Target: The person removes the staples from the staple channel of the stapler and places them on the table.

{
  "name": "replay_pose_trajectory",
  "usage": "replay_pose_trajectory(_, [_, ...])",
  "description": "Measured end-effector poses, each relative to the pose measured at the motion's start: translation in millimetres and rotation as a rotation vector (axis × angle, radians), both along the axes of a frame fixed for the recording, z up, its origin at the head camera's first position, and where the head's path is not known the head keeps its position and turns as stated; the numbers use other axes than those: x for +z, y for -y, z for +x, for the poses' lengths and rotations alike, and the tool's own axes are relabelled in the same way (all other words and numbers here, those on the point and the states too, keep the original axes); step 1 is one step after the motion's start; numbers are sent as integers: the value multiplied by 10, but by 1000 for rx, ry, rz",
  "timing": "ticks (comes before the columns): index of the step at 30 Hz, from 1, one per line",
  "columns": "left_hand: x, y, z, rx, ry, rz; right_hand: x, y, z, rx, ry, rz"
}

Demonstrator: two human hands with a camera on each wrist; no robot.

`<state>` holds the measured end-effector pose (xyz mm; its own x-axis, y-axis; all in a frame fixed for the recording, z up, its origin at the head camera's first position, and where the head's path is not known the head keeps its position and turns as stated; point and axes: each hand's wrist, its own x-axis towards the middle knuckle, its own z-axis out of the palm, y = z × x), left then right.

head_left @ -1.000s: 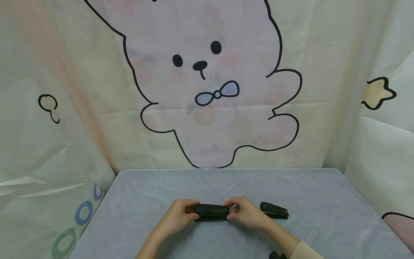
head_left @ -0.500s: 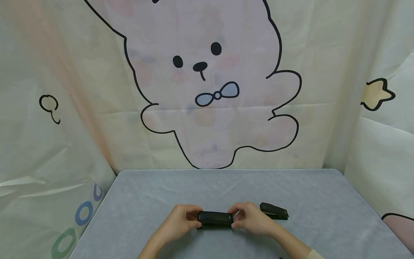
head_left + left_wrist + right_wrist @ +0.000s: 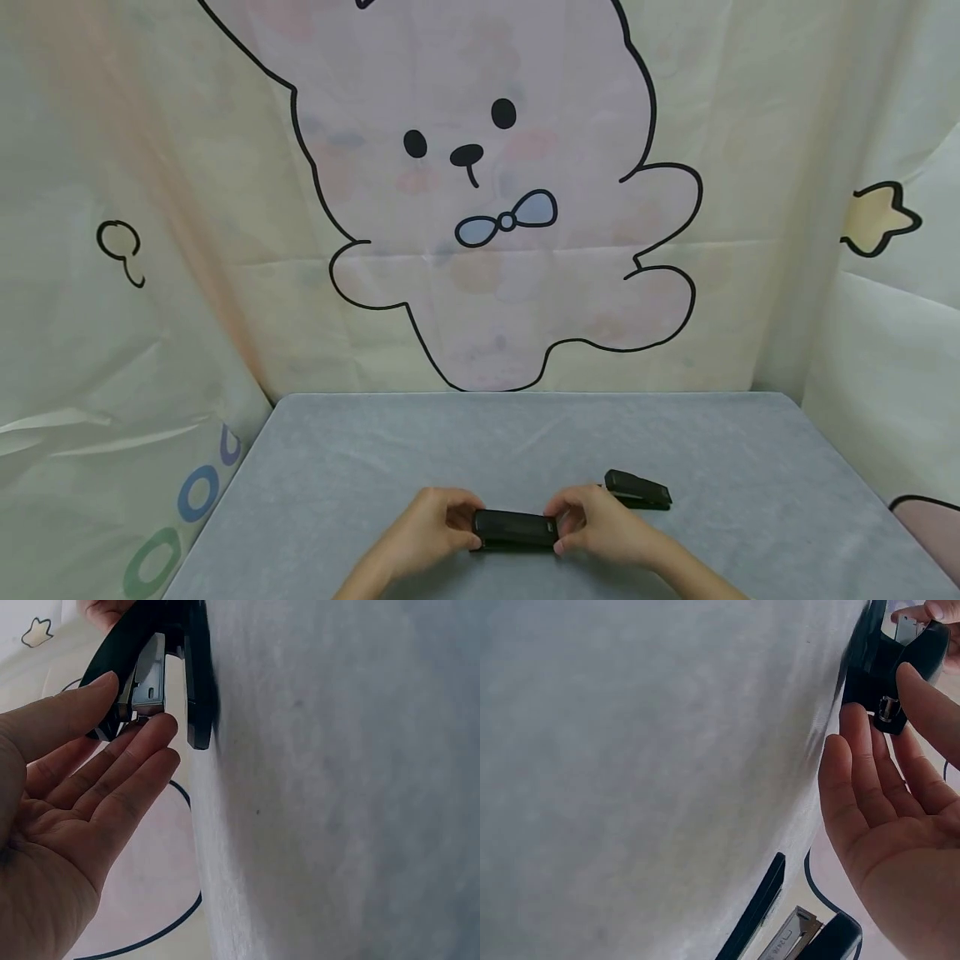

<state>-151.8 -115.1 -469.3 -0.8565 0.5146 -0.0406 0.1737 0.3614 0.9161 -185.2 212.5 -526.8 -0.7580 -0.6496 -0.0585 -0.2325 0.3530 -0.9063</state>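
Note:
A black stapler (image 3: 514, 528) lies crosswise near the front of the table, its base down on the cloth. My left hand (image 3: 431, 533) pinches its left end between thumb and fingers. At the other end, my right hand (image 3: 611, 531) holds it the same way. In the left wrist view, a gap shows between the upper arm and the base (image 3: 199, 690) of the stapler, with the metal magazine (image 3: 150, 675) exposed. The right wrist view shows the hinge end against the right hand's fingers (image 3: 866, 761).
A second black stapler (image 3: 637, 490) rests just beyond the right hand, its metal magazine (image 3: 791, 934) visible in the right wrist view. Grey-blue cloth covers the table (image 3: 360, 450). A printed curtain (image 3: 570, 292) hangs behind the far edge.
Both hands have drawn the held stapler toward me and a little to the right. A dark object at the bottom edge has left the head view. The second stapler stays put.

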Motion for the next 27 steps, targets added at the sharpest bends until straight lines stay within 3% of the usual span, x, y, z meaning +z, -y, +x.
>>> replay_pose_trajectory(3, [-5, -36, 24, -9, 23, -3, -44, -43, 16, -11, 50, 10])
replay_pose_trajectory(6, [-16, -68, 42, -10, 26, -6, 112, -7, 110, -37, 110, 1])
replay_pose_trajectory(9, [-25, -85, 44, -12, 17, -9, 225, 18, 175, -44, 113, -4])
replay_pose_trajectory(15, [-26, -61, 30, -26, 32, -40, 102, -46, 121, -30, 42, 73])
replay_pose_trajectory(22, [-45, 18, -28, -51, 29, -99, 509, 214, 284, -92, 45, 89])
replay_pose_trajectory(27, [-93, 14, -57, -38, -26, -131, 572, 371, 326, -100, 6, 106])
